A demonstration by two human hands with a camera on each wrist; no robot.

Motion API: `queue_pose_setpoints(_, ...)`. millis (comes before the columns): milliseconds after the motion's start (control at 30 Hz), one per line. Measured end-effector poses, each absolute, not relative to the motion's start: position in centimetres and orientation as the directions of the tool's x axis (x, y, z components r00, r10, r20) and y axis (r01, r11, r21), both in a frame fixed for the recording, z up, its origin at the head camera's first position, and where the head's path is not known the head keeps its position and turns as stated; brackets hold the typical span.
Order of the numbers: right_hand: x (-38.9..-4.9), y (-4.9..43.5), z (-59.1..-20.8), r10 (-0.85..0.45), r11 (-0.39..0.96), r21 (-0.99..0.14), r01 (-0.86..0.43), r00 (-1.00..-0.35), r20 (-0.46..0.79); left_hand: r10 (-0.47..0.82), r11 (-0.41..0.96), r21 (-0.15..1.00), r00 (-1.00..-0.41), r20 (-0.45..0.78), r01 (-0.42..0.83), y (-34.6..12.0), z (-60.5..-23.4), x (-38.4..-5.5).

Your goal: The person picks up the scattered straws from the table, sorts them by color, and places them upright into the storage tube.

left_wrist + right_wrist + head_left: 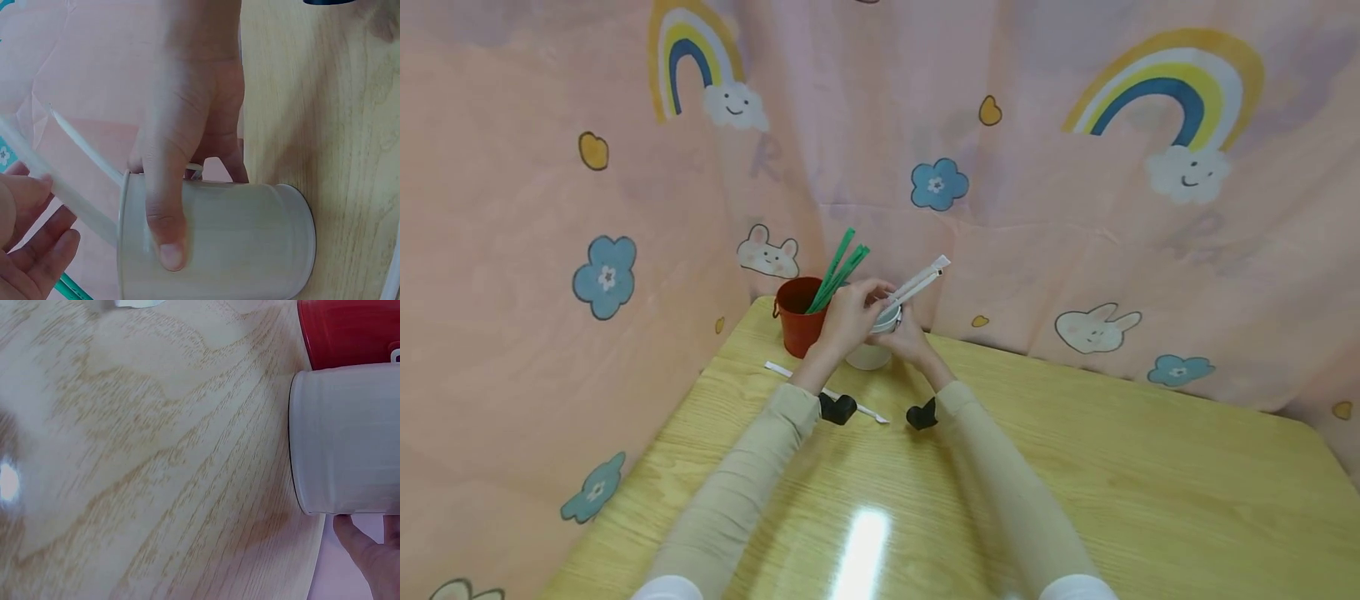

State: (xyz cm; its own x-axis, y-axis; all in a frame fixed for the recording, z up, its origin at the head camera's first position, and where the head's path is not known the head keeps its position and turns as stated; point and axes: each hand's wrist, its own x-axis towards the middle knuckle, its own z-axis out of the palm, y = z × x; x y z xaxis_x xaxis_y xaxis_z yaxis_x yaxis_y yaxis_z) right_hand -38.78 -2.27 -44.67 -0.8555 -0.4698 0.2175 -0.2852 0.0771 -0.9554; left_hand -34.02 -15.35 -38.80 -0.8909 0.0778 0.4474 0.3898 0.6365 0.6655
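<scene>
My right hand [910, 337] grips a white metal bucket [870, 358] from its right side. In the left wrist view its thumb lies across the bucket wall [244, 237], with other fingers behind. Two white straws [920, 285] stick out over the bucket's rim, leaning right. My left hand [848, 315] is above the rim, pinching one long white straw [84, 212] between thumb and finger. The straws' lower ends are hidden by the bucket. In the right wrist view the bucket [353, 440] stands upright, fingers [359, 540] touching its side.
Left of the white bucket stands a red bucket [801, 329] holding several green straws [838, 275]. Another white straw [778, 369] lies on the wooden table [1112, 467], partly under the left forearm. A patterned pink curtain [1015, 275] hangs behind and to the left.
</scene>
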Motion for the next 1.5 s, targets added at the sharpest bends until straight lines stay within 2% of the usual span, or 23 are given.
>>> queue_pose_setpoints(233,-38.8,-3.0,-45.6,-0.493,0.067,-0.95,-0.304,-0.838,0.233,0.107,0.594,0.707,-0.909,0.404,0.384,-16.8,-38.7,-32.7)
queue_pose_setpoints(467,-38.4,-2.5,-44.4,-0.458,0.149,-0.955,-0.256,-0.874,0.162,0.244,0.541,0.712,-0.894,0.376,0.448,-19.0,-39.1,-31.7)
queue_pose_setpoints(667,-38.7,-2.3,-44.7,-0.439,0.127,-0.957,-0.259,-0.88,0.18,0.33,0.522,0.724,-0.89,0.315,0.45,-20.6,-39.9,-30.9)
queue_pose_setpoints(967,-40.5,-2.6,-47.5,-0.402,0.146,-0.934,-0.325,-0.882,0.244,0.456,0.59,0.716,-0.886,0.088,0.374,-22.8,-42.5,-30.3)
queue_pose_setpoints(1100,-40.9,-2.4,-47.5,-0.396,0.15,-0.928,-0.34,-0.881,0.258,0.484,0.618,0.706,-0.875,0.003,0.345,-23.3,-43.4,-30.5)
queue_pose_setpoints(1267,-40.7,-2.2,-46.6,-0.398,0.128,-0.937,-0.325,-0.882,0.251,0.475,0.659,0.685,-0.878,-0.06,0.31,-23.7,-44.4,-30.8)
queue_pose_setpoints(1500,-38.8,-2.1,-44.8,-0.434,0.112,-0.955,-0.274,-0.878,0.201,0.469,0.703,0.639,-0.879,-0.087,0.311,-24.5,-46.3,-30.5)
